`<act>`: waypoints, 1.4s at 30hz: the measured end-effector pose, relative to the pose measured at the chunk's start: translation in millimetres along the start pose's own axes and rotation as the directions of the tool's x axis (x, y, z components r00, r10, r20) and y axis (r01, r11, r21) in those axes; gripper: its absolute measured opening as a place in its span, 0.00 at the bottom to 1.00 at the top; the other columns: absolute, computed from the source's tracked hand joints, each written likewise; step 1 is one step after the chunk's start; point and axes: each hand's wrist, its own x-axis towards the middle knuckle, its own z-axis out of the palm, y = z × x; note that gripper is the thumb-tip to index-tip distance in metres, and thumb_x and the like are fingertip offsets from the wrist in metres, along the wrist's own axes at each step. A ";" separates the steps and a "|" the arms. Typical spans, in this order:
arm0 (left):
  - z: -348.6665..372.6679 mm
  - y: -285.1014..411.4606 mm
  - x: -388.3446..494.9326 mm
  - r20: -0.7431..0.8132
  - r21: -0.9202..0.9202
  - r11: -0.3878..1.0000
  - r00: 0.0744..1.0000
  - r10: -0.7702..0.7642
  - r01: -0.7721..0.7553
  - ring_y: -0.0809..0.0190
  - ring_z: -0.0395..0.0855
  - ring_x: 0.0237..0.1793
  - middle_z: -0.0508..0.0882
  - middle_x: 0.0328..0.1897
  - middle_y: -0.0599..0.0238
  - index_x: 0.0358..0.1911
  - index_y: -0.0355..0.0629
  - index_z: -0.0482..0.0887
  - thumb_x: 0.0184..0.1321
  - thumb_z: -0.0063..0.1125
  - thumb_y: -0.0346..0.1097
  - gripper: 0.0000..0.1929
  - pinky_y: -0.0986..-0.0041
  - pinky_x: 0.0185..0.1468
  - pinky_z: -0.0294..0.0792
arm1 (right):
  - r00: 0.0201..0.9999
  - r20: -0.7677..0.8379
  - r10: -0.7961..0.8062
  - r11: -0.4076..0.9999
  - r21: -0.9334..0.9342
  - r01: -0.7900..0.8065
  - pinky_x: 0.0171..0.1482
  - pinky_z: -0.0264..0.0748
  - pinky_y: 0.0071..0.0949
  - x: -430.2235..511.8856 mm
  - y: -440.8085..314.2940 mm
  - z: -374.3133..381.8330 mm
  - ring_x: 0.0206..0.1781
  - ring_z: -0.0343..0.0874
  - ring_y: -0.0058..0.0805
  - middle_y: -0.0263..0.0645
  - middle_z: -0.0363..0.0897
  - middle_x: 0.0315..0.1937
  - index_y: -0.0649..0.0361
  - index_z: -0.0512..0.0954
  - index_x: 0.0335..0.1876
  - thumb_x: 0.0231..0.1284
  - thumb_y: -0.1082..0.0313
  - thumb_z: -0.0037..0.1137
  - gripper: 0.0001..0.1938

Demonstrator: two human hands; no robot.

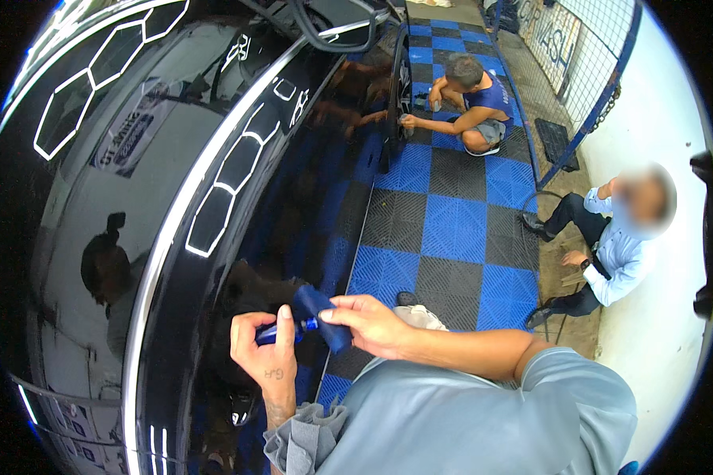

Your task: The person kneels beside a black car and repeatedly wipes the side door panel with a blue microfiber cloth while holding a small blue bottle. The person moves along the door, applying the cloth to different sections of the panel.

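Observation:
My left hand (pixel 270 350) grips a small blue bottle (pixel 267 336), lying on its side with the neck pointing right. In my right hand (pixel 375 325) is a dark blue cloth or applicator pad (pixel 313 301), held against or very close to the bottle's neck; whether they touch I cannot tell. Both hands are in front of my body, beside the glossy black side of a car (pixel 214 332). A grey cloth (pixel 306 442) is bunched around or over my left forearm.
A crouching person (pixel 481 107) reaches toward the car's wheel (pixel 401 89). Another person (pixel 621 261) sits by the white wall (pixel 659 119). Blue and black floor tiles (pixel 454 225) run alongside the car. A side mirror (pixel 336 29) juts out ahead, and a mesh gate (pixel 588 53) stands right.

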 end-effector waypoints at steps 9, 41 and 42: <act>39.6 -1.2 34.2 0.023 0.095 0.993 0.998 0.064 -0.066 0.56 0.78 0.30 0.79 0.30 0.60 0.27 0.38 0.79 0.54 0.76 0.32 0.13 0.65 0.36 0.69 | 0.995 0.084 0.045 0.990 0.132 -0.055 0.51 0.80 0.24 27.9 -30.9 -32.1 0.46 0.83 0.19 0.30 0.85 0.44 0.60 0.81 0.56 0.73 0.65 0.60 0.12; 154.0 -29.4 72.5 0.732 -0.669 -0.505 0.367 -0.574 0.545 0.61 0.73 0.33 0.79 0.36 0.59 0.35 0.44 0.80 0.76 0.50 0.52 0.19 0.81 0.22 0.70 | 0.087 0.483 -0.871 -0.364 -0.755 0.546 0.49 0.81 0.43 356.3 -365.9 -148.1 0.47 0.86 0.51 0.47 0.87 0.43 0.55 0.85 0.46 0.56 0.52 0.66 0.17; 152.7 -30.4 70.2 0.734 -0.667 -0.511 0.359 -0.576 0.543 0.61 0.73 0.33 0.79 0.36 0.59 0.35 0.44 0.80 0.76 0.50 0.53 0.19 0.81 0.22 0.70 | 0.120 0.443 -0.889 -0.309 -0.771 0.556 0.48 0.81 0.44 347.6 -351.6 -138.9 0.46 0.85 0.51 0.46 0.87 0.42 0.55 0.85 0.44 0.57 0.54 0.65 0.15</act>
